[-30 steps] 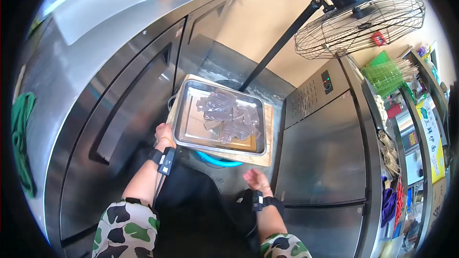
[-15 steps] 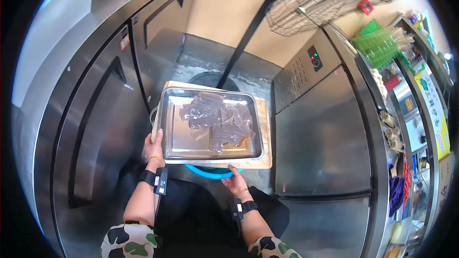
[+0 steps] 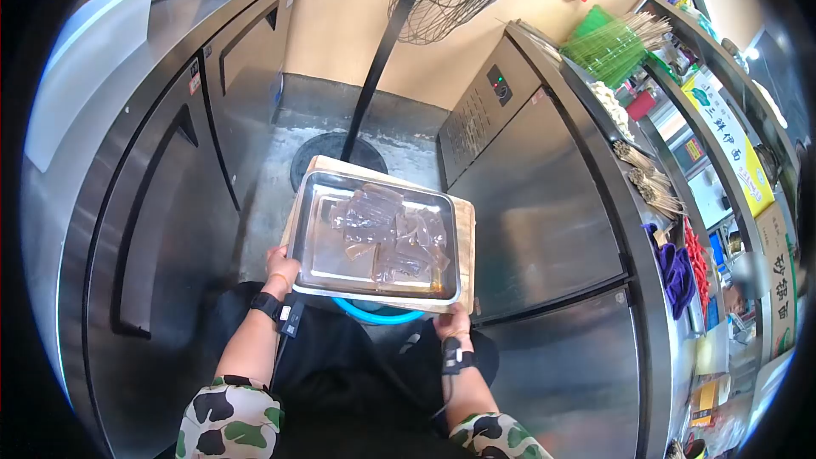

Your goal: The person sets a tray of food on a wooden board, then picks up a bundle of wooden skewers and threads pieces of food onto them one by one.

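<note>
A metal tray (image 3: 327,276) with translucent brownish strips (image 3: 387,234) heaped in its middle and right lies on a wooden board (image 3: 465,246). My left hand (image 3: 281,270) is closed on the board and tray at their near left corner. At the near right corner, my right hand (image 3: 452,321) grips the wooden board from below, its fingers partly hidden. Below the board's near edge shows the rim of a blue basin (image 3: 378,316), mostly covered.
Steel cabinets stand on the left (image 3: 170,229) and right (image 3: 552,204). Behind the board, a fan's round base (image 3: 319,157) rests on the floor, its pole rising to a wire cage (image 3: 442,0). Purple cloth (image 3: 676,276) and bundled sticks (image 3: 650,187) lie on the right counter.
My right hand has moved right along the board's near edge to its corner. The view has shifted, showing more of the floor and the fan's base.
</note>
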The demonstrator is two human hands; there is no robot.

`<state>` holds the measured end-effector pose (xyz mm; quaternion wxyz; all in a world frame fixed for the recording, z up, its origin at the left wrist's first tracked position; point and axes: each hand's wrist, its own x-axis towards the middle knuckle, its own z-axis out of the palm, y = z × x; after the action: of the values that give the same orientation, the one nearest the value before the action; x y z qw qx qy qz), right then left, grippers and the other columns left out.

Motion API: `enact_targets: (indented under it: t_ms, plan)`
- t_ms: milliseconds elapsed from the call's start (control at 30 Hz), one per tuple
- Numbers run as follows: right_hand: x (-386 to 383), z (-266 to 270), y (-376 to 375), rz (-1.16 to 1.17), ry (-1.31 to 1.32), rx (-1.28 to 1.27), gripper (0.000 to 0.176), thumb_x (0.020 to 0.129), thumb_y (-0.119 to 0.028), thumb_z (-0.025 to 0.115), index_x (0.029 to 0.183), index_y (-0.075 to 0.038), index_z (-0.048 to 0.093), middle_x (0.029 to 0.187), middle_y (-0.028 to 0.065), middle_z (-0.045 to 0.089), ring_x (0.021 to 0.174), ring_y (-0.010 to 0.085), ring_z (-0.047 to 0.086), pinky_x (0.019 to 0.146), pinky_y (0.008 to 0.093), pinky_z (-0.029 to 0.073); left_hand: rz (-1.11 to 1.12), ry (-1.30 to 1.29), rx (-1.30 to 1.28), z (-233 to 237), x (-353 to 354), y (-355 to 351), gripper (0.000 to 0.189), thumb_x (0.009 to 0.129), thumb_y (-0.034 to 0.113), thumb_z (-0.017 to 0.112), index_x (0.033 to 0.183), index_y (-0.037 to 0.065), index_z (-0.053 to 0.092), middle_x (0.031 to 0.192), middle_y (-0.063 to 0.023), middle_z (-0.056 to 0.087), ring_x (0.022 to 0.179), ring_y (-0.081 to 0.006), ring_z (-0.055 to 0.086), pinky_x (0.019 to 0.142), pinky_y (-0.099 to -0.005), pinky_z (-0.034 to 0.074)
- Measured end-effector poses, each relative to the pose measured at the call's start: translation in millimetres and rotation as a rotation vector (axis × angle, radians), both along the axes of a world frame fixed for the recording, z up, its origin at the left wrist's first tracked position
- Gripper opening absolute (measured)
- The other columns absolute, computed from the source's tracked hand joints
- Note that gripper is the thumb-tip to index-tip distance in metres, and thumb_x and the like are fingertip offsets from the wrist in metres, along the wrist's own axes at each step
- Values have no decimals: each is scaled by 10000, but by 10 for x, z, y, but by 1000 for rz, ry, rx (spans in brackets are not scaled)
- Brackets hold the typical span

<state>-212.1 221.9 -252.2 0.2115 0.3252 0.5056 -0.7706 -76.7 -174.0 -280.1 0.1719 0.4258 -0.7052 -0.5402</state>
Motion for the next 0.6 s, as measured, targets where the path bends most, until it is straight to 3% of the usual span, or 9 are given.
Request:
enact_targets:
  t_ms: [33,100,133,300,333,367,433,533,600]
  plan:
    - [-72,30,-39,-140,-41,27,118,819,-284,569,873,-181,589,803,-29,598,714,131,525,597,313,394,-46,24,30,-5,11,-47,469,578,-49,546,1037,10,619,893,-94,616,839,-211,582,774,-303,456]
    - [-62,47,29,-108,-43,-10,101,833,-261,550,873,-177,589,801,-30,597,726,130,534,621,322,418,-117,78,132,59,108,-91,454,578,-60,534,1020,-4,614,805,-64,635,751,-189,589,720,-295,467]
    - [-221,-527,313,-107,-53,-30,160,878,-216,506,969,-115,590,902,33,635,867,203,601,781,343,461,-114,94,183,110,155,-92,447,578,-66,534,1012,-4,615,819,-61,634,753,-184,588,716,-292,468]
    - [576,-389,187,-46,-82,-327,170,869,-163,479,974,-89,590,895,35,635,818,166,601,727,327,469,-111,32,258,250,229,-379,431,582,-83,543,1002,-8,605,842,-69,633,747,-174,585,684,-289,469]
    - [641,-267,110,-41,-102,-251,165,859,-180,504,966,-91,592,884,29,636,815,152,597,704,347,471,-83,34,210,160,217,-365,444,584,-94,562,1018,-7,598,838,-74,631,735,-174,583,664,-291,470]
    - [808,-460,101,168,-135,-1040,228,864,-243,527,1009,-77,585,918,58,631,853,189,595,754,376,481,-107,-6,207,85,251,-387,433,583,-87,562,1004,0,611,827,-59,635,733,-163,588,662,-289,472]
    - [977,45,-360,-151,-201,-515,324,887,-303,511,1087,-52,556,1042,101,615,946,249,589,842,422,479,-148,-85,191,54,334,-443,412,581,-73,562,977,12,636,807,-28,643,729,-142,597,658,-284,477]
    - [846,111,-478,-112,25,-406,394,946,-321,401,1195,-27,487,1214,141,543,1099,327,532,942,518,425,-34,28,315,11,449,-284,417,591,-110,545,975,24,640,827,-32,640,737,-154,601,663,-295,483]
    - [703,115,-506,-102,72,-436,395,967,-293,335,1221,-19,464,1226,156,528,1097,329,533,935,518,435,-8,41,312,45,501,-215,424,585,-122,537,967,28,644,825,-29,637,731,-153,596,666,-291,482]
